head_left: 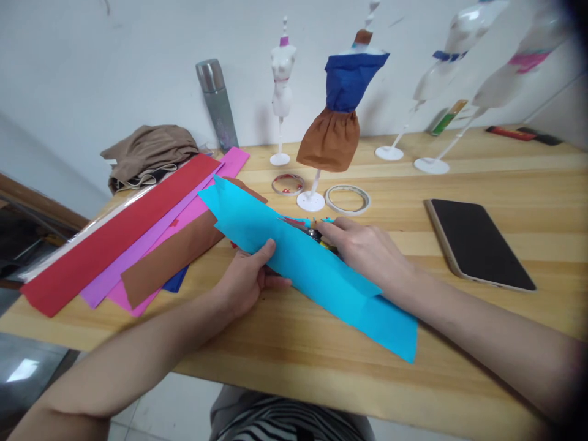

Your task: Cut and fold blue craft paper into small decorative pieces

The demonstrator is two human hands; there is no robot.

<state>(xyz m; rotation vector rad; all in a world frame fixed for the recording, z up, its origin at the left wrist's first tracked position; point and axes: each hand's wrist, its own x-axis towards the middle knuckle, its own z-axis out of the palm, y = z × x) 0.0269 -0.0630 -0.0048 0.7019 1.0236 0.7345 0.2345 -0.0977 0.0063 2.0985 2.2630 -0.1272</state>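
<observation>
A long turquoise paper strip (294, 251) lies slanted across the middle, its right end low over the table. My left hand (250, 275) pinches its lower edge, thumb on top and fingers underneath. At the upper edge, my right hand (362, 248) is closed round the handles of scissors (315, 233), partly hidden by the paper and fingers. The blades meet the strip's upper edge, where a cut shows. Small turquoise scraps lie beside the blades.
Folded red (119, 233), purple, pink and brown (172, 257) paper lies left. Behind stand a flask (217, 107), a mannequin in blue top and brown skirt (342, 110), and several bare-bodied ones. Two tape rolls (348, 199) sit mid-table; a phone (480, 244) lies right.
</observation>
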